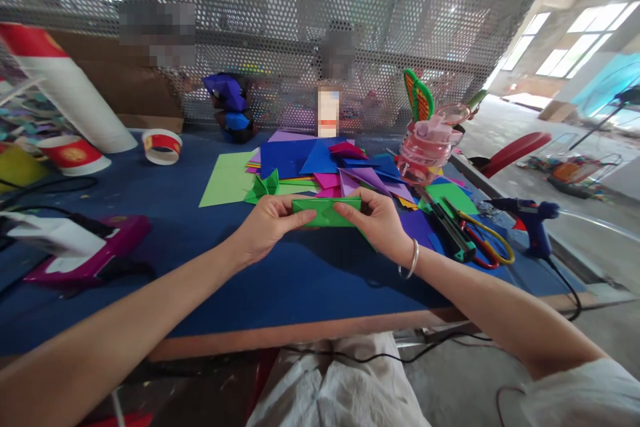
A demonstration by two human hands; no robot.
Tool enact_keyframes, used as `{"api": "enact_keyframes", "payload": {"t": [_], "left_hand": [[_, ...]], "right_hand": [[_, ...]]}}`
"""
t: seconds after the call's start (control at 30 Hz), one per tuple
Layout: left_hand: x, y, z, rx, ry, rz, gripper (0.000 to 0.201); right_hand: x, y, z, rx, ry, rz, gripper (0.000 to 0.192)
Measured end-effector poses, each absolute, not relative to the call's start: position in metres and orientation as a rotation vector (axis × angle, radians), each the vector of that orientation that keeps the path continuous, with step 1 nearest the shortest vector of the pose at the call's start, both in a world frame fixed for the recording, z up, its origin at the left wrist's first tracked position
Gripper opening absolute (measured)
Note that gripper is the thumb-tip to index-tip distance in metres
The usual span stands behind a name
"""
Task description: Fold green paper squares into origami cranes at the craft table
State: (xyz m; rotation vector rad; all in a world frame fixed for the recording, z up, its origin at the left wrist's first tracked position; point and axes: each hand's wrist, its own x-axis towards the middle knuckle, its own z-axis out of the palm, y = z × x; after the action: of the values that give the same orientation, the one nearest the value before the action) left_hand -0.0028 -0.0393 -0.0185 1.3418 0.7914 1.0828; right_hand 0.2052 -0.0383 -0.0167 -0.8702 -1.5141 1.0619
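Observation:
Both my hands hold a folded green paper strip (326, 211) just above the blue table (280, 280). My left hand (267, 225) pinches its left end and my right hand (376, 217) pinches its right end. Behind it lies a spread of coloured paper sheets (300, 160), among them a light green sheet (227, 177), a dark blue sheet (285, 157), and purple and pink pieces. A small folded green paper shape (264, 185) sits on that pile.
Scissors (487, 243), a green utility knife (453, 230) and a blue glue gun (533, 220) lie at the right. A pink plastic jar (425, 150), tape roll (161, 145), red-white paper cups (75, 155) and a pink device (85, 250) stand around. A perforated metal screen (300, 27) closes the back.

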Motion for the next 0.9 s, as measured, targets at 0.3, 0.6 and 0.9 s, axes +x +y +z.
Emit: {"api": "enact_keyframes", "payload": {"t": [0.3, 0.6, 0.9], "left_hand": [[-0.0024, -0.0402, -0.0177, 1.341, 0.782, 1.061, 0.032], [-0.0030, -0.0432, -0.0158, 1.369, 0.829, 1.071, 0.030], [-0.0041, -0.0418, -0.0180, 1.566, 1.073, 1.164, 0.030]], "right_hand": [[0.2059, -0.0385, -0.0171, -0.925, -1.567, 0.997, 0.051], [0.2072, -0.0396, -0.0196, -0.885, -1.597, 0.994, 0.048], [0.2064, -0.0401, -0.0199, -0.919, -1.613, 1.005, 0.054]]}}
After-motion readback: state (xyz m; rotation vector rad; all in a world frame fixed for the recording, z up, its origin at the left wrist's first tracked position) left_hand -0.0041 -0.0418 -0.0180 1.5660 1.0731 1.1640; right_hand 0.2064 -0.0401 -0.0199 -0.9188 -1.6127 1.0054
